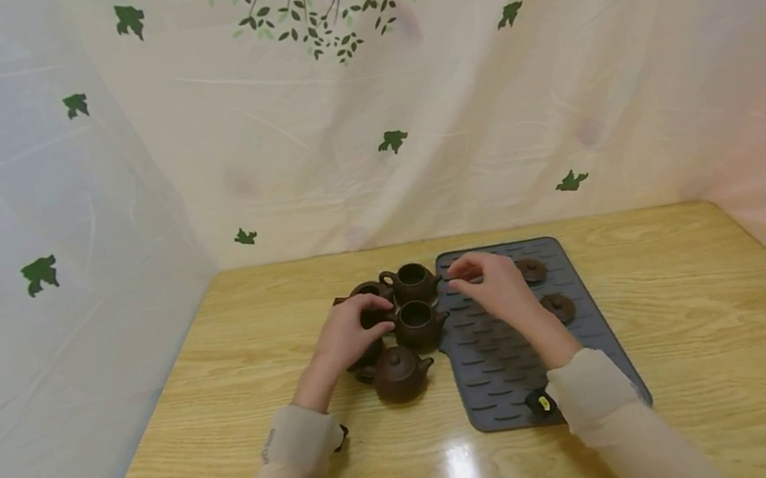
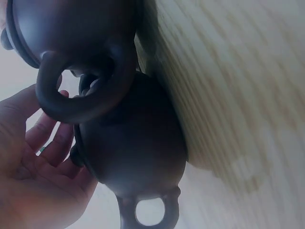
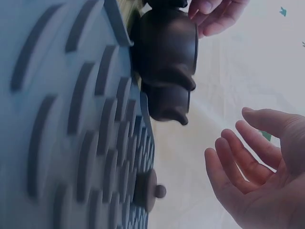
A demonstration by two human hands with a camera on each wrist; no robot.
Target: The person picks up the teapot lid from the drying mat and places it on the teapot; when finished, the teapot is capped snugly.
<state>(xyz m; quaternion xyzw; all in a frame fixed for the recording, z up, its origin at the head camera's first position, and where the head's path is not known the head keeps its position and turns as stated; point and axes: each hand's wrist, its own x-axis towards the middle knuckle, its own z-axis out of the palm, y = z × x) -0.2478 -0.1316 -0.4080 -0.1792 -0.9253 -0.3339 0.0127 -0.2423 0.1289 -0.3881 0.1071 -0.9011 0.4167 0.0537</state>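
Note:
My left hand (image 1: 353,333) hovers over the left side of a cluster of dark brown teapots, thumb and forefinger apart. Its fingertips come near the lidless middle teapot (image 1: 418,328). In the left wrist view, the fingers pass beside a lidded teapot (image 2: 133,138), partly hidden by a nearer teapot's handle (image 2: 86,105). A lidded teapot (image 1: 398,376) stands in front, and another lidless one (image 1: 411,282) at the back. Above the grey ridged mat (image 1: 486,382), my right hand (image 1: 501,287) is raised, fingers loosely bent with nothing between them, as the right wrist view (image 3: 257,167) shows.
Two brown teapot lids, one farther back (image 1: 531,271) and one nearer (image 1: 559,307), lie knob up on the mat. More teapots sit partly hidden beneath my left hand. The wooden table (image 1: 227,400) ends at a leaf-patterned curtain (image 1: 305,134).

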